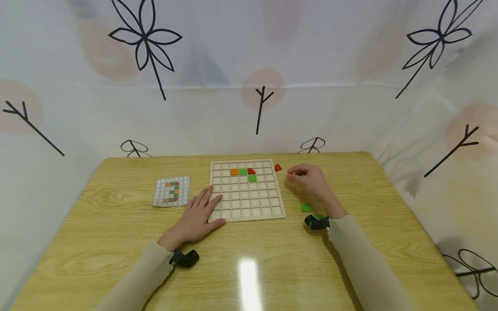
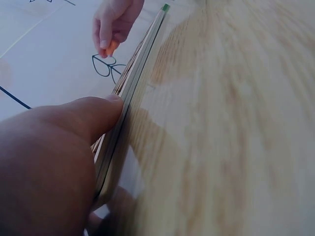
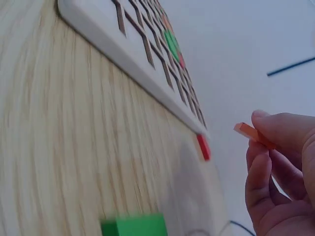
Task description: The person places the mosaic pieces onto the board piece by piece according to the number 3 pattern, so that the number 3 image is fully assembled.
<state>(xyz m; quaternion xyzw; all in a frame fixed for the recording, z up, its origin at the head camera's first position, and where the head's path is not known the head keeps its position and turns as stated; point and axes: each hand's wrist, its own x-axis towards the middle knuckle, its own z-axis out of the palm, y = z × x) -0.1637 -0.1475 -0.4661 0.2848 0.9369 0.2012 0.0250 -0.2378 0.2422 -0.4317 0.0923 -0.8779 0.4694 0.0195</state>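
Note:
A pale wooden grid board (image 1: pixel 245 201) lies on the table. My left hand (image 1: pixel 196 218) rests on its left edge, fingers spread and thumb along the near corner. In the board's upper part sit an orange tile (image 1: pixel 234 172), a green tile (image 1: pixel 243 171) and a red rounded tile (image 1: pixel 251 171) in a row, with another green tile (image 1: pixel 252 178) below the red one. Right of the board, raised over the table, my right hand (image 1: pixel 311 181) pinches a second orange tile (image 3: pixel 253 135) between thumb and fingers; the right wrist view shows it edge-on.
A loose red rounded tile (image 1: pixel 278 167) lies by the board's upper right corner. Two green tiles, one (image 1: pixel 305 207) farther out and one (image 1: pixel 319 217) partly hidden, lie near my right wrist. Left of the board is a printed pattern card (image 1: pixel 158 190). Patterned cloth (image 1: pixel 218 121) stands behind the table.

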